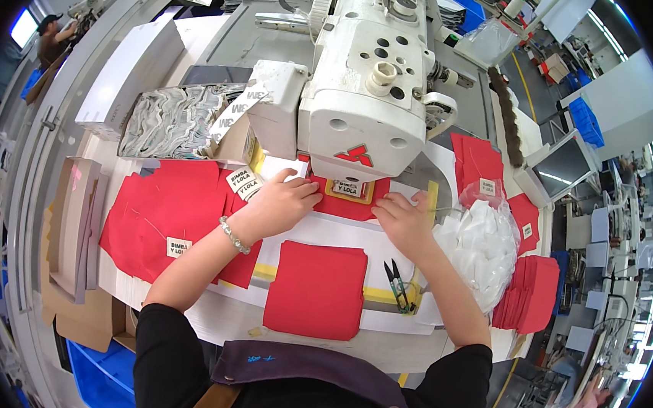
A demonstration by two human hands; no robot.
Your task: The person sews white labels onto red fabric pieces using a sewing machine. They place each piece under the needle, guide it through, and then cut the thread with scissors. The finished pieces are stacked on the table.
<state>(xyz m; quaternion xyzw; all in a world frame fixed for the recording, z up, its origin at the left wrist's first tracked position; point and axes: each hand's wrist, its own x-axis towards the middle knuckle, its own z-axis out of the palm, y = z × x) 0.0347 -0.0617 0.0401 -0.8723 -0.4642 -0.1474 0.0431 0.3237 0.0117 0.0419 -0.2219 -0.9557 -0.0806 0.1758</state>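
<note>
Under the head of a white industrial sewing machine (367,123) lies a red fabric panel (351,209). A pale label with dark lettering sits on it, inside a small yellow frame (349,189). My left hand (284,201) rests at the panel's left edge, fingers apart and laid on the cloth. At the right edge my right hand (402,219) touches the fabric with its fingertips, thumb held away. Several loose pale labels (244,183) lie just beyond my left hand. A stack of red panels (316,289) is in front of me, between my forearms.
Thread snips (400,288) lie near my right forearm. More red fabric (161,214) spreads at left, beside an open cardboard box (75,226). A plastic bag of white pieces (480,247) and a red stack (526,295) sit at right. A small screen (563,167) stands beyond.
</note>
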